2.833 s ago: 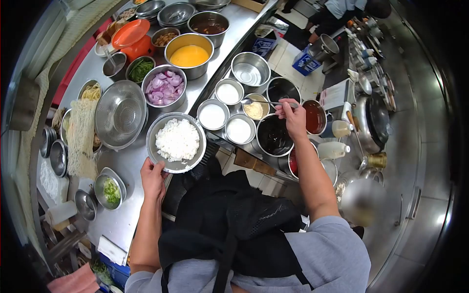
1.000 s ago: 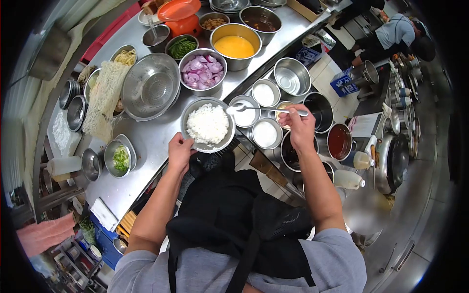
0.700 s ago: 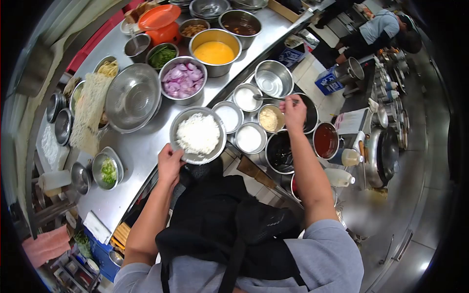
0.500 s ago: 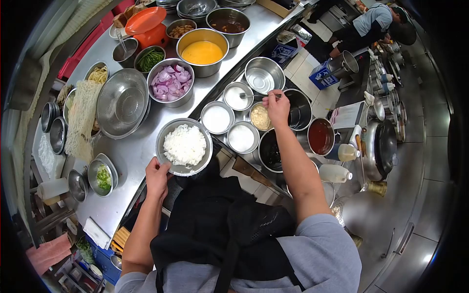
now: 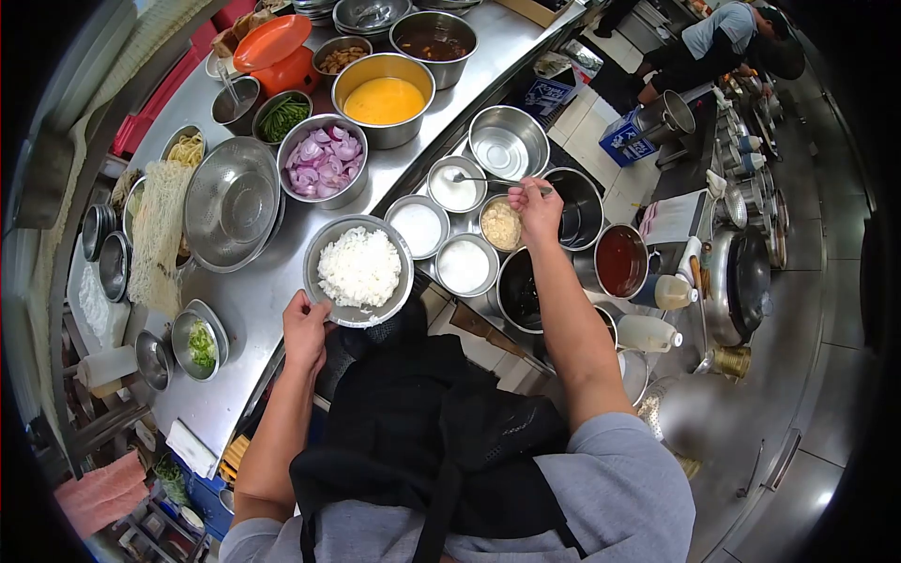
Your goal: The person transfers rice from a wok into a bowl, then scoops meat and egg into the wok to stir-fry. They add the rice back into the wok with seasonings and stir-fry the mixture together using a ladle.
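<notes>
My left hand point(image 5: 305, 328) grips the near rim of a steel bowl of white rice point(image 5: 358, 269) at the counter's edge. My right hand point(image 5: 537, 208) holds a long metal spoon point(image 5: 488, 180) by its handle; the spoon's tip reaches into a small steel cup of white powder point(image 5: 455, 185). Around it stand two more cups of white seasoning point(image 5: 418, 225) point(image 5: 465, 265) and a cup of pale minced stuff point(image 5: 500, 225).
Bowls of sliced red onion point(image 5: 322, 169), beaten egg point(image 5: 383, 98), green beans point(image 5: 280, 117) and an upturned colander point(image 5: 231, 214) fill the counter. Pots of dark sauce point(image 5: 519, 289) and red sauce point(image 5: 619, 261) sit lower right. A person point(image 5: 723, 42) works at the far stove.
My right hand carried the spoon from the minced cup to over the rice, then back out to the far cup of white powder. My left hand has kept hold of the rice bowl.
</notes>
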Demonstrator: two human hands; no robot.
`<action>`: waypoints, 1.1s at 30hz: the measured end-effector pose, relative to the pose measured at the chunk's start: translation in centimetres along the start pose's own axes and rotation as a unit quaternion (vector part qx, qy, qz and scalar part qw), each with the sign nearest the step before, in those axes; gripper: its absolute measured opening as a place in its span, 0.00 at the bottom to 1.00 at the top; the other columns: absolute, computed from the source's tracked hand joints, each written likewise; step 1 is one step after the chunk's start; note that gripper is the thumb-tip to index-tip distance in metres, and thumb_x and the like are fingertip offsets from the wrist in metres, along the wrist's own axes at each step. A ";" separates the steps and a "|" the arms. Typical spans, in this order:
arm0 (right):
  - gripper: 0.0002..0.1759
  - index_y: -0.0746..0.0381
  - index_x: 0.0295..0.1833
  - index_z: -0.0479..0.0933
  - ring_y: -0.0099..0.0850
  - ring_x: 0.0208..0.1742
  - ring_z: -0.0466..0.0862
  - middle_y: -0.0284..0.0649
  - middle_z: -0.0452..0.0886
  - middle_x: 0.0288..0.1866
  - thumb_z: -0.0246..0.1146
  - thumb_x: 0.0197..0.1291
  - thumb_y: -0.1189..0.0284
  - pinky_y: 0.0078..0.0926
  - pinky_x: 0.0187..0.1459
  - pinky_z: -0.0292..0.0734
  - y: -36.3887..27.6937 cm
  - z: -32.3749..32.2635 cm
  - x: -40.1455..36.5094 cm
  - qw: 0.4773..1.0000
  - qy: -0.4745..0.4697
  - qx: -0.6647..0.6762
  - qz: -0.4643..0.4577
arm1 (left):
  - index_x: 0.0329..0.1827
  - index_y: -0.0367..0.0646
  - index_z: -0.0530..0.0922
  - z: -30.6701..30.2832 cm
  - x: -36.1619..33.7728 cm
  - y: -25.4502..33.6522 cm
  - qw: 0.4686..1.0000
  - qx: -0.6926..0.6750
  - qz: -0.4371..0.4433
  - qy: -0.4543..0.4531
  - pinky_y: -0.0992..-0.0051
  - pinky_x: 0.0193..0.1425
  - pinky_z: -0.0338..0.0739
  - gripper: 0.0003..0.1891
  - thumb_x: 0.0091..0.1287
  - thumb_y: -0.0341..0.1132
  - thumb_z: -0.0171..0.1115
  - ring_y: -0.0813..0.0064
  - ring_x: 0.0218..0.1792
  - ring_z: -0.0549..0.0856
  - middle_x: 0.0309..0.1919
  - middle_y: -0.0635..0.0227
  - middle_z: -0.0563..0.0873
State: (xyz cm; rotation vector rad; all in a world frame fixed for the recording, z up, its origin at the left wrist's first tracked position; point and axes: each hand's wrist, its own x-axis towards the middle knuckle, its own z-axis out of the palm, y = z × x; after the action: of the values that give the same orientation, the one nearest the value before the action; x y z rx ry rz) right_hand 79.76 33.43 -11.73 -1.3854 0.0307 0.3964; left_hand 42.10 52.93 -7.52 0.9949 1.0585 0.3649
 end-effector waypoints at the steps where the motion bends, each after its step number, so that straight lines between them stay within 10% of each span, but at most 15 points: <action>1: 0.07 0.69 0.46 0.76 0.28 0.28 0.83 0.47 0.84 0.32 0.57 0.72 0.74 0.22 0.31 0.81 -0.3 0.0 -0.3 1.000 0.002 0.001 0.000 | 0.35 0.43 0.73 0.4 0.5 0.1 1.000 0.002 0.000 -0.001 0.74 0.38 0.83 0.05 0.66 0.25 0.60 0.80 0.32 0.83 0.32 0.70 0.82; 10: 0.07 0.66 0.48 0.76 0.29 0.30 0.84 0.46 0.85 0.34 0.58 0.72 0.74 0.23 0.34 0.81 -7.8 1.7 -6.5 0.991 -0.106 0.062 -0.050 | 0.31 0.42 0.71 6.4 5.5 1.2 1.000 -0.004 0.023 -0.020 0.75 0.32 0.83 0.07 0.63 0.24 0.61 0.77 0.29 0.81 0.28 0.70 0.78; 19: 0.10 0.66 0.42 0.79 0.22 0.25 0.83 0.41 0.85 0.27 0.56 0.70 0.71 0.20 0.29 0.79 -7.4 -7.0 -6.3 0.950 0.034 -0.273 -0.146 | 0.30 0.44 0.71 8.1 5.7 0.6 0.998 0.018 0.033 -0.049 0.77 0.31 0.79 0.08 0.63 0.26 0.63 0.80 0.28 0.79 0.28 0.72 0.77; 33: 0.11 0.68 0.42 0.79 0.23 0.25 0.83 0.41 0.85 0.27 0.59 0.70 0.70 0.22 0.28 0.78 -2.4 -8.0 -5.9 0.964 0.052 -0.233 -0.116 | 0.35 0.41 0.73 6.1 2.5 -0.3 0.995 0.063 0.017 -0.070 0.75 0.34 0.84 0.04 0.64 0.23 0.60 0.82 0.28 0.80 0.29 0.74 0.77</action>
State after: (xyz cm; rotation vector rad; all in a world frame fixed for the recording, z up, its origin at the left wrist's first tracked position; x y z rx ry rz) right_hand 76.66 23.93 -9.52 -1.8513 -0.1473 0.1360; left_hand 48.46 51.37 -8.35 1.1359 0.9464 0.2539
